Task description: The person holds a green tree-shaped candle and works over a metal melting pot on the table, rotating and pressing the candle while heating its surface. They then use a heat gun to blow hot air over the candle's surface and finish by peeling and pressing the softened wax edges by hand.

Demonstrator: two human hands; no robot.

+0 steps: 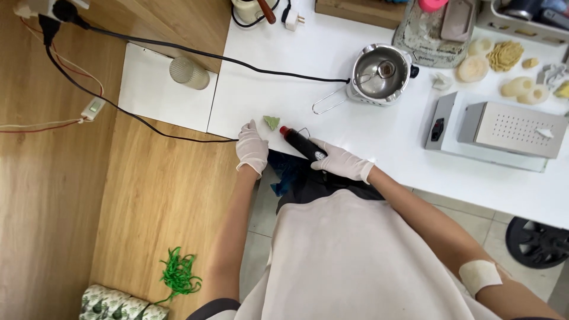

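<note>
Near the middle of the frame, the person's right hand (342, 160), in a white glove, has its grip closed around the handle of a black heat tool with a red nozzle (301, 142), which lies low over the white desk (379, 136) with the nozzle pointing toward the upper left. Just beyond that nozzle sits a small pale green leaf-shaped piece (272, 122), flat on the desk. The left hand (251, 147), also gloved in white, rests at the desk's near edge just left of the green piece, fingers loosely spread and pressed down, holding nothing; its fingertips are close to the piece, though whether they touch it cannot be told. A black cable (195, 53) runs from the upper left of the frame across the wooden floor (148, 195) and the desk to a small metal melting pot with a wire handle (379, 74), above and to the right of the hands. Farther right stands a grey metal box appliance with a perforated top (504, 130), and above it lie several cream-coloured flower-shaped wax pieces (492, 59). At the upper left, a ribbed glass cup (188, 72) lies on a white board (160, 95). At the lower left of the frame, a tangle of green cord (179, 275) lies on the floor.
</note>
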